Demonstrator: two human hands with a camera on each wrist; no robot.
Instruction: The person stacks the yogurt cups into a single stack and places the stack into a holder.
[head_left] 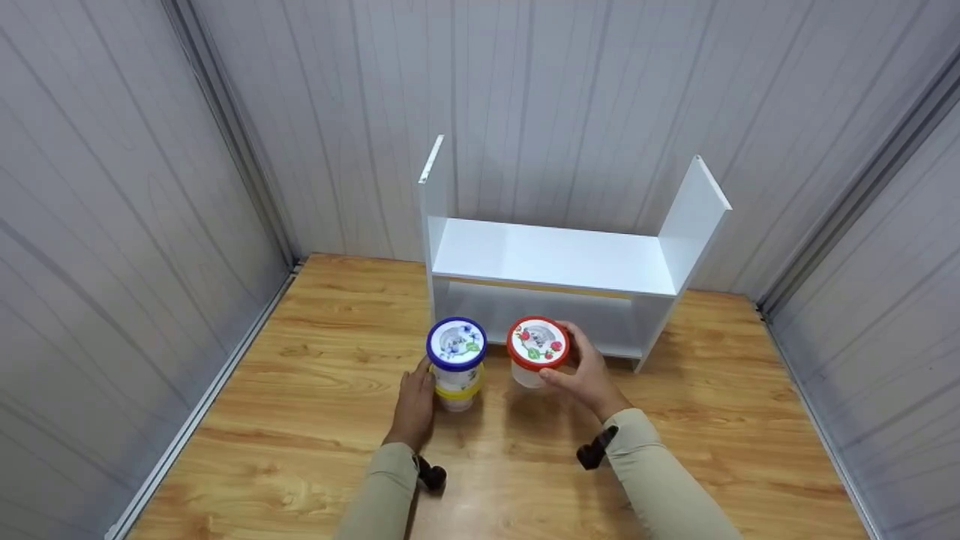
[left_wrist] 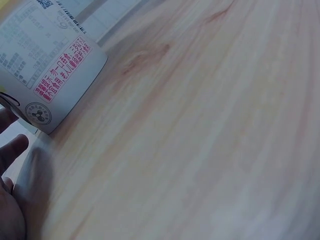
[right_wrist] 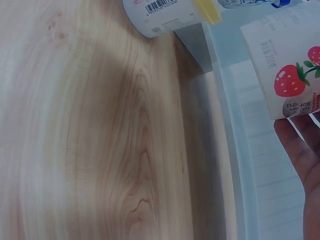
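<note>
Two cups stand stacked on the wooden floor: a blue-lidded cup [head_left: 457,343] on top of a yellow-lidded cup [head_left: 458,392]. My left hand [head_left: 414,399] lies along the left side of this stack, fingers fairly straight at the lower cup. The left wrist view shows the lower cup's white wall [left_wrist: 55,70] with pink print, and fingertips beside it. My right hand [head_left: 589,379] grips a red-lidded cup [head_left: 538,343], thumb at the near side and fingers round the right. Strawberries are printed on its wall [right_wrist: 290,75] in the right wrist view, where it is held up off the floor.
Just behind the cups stands a white two-level shelf [head_left: 555,255] with tall side panels and an open top. Its lower board [head_left: 525,307] lies close to the cups. Pale panelled walls [head_left: 360,112] enclose the wooden floor [head_left: 315,375] at the back and both sides.
</note>
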